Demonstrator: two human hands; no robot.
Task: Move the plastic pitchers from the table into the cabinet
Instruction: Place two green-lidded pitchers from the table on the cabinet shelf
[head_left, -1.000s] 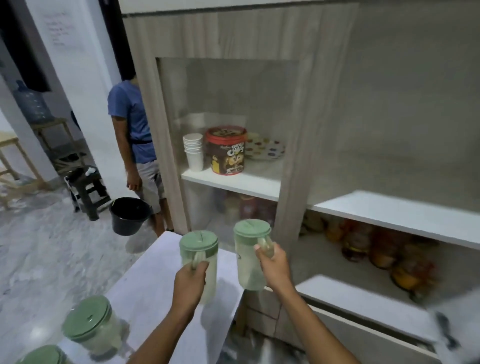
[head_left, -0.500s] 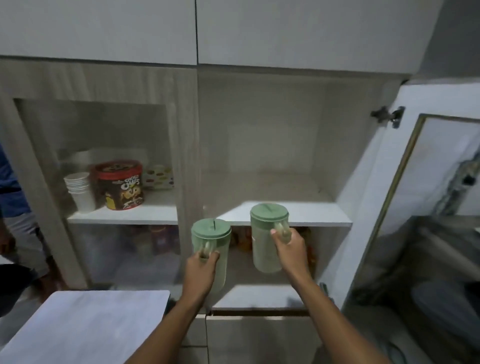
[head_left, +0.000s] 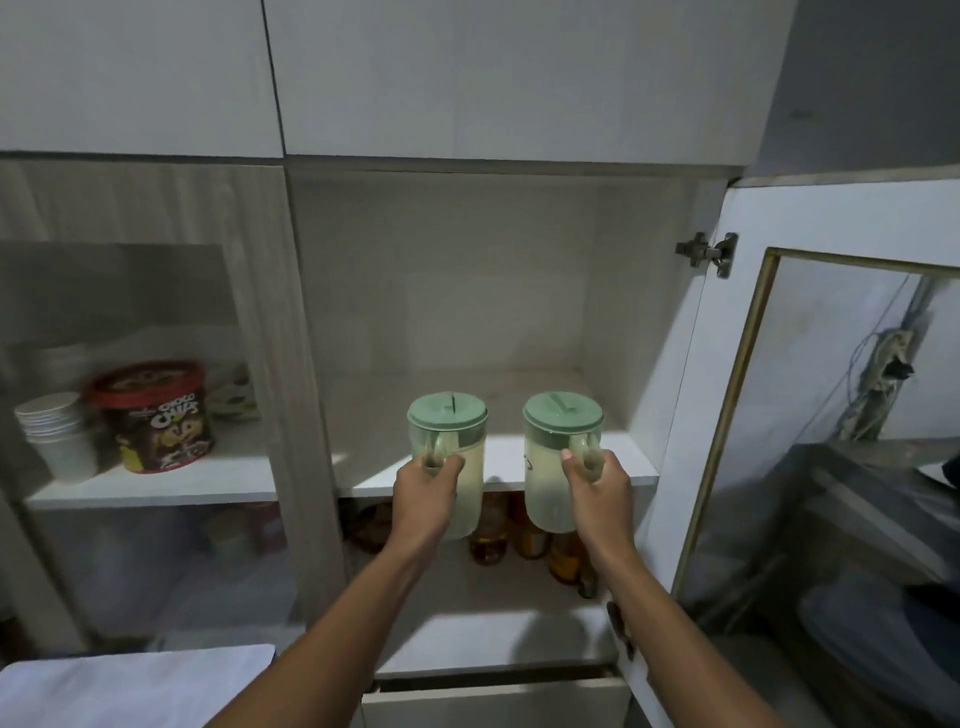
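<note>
I hold two pale translucent plastic pitchers with green lids in front of the open cabinet. My left hand (head_left: 425, 491) grips the handle of the left pitcher (head_left: 451, 431). My right hand (head_left: 597, 488) grips the handle of the right pitcher (head_left: 553, 467). Both pitchers are upright in the air, level with the front edge of the white cabinet shelf (head_left: 519, 384), which has nothing standing on it. Their bottoms hang below the shelf edge.
The open cabinet door (head_left: 810, 415) with a glass panel swings out at the right. Behind the shut glass door on the left stand a Choco Chips tub (head_left: 156, 415) and stacked paper cups (head_left: 57, 431). Bottles (head_left: 524, 535) fill the lower shelf. The white table corner (head_left: 130, 686) is at bottom left.
I turned from the table to face the cabinet and came closer. Both pitchers rose to the shelf's front edge and moved apart.
</note>
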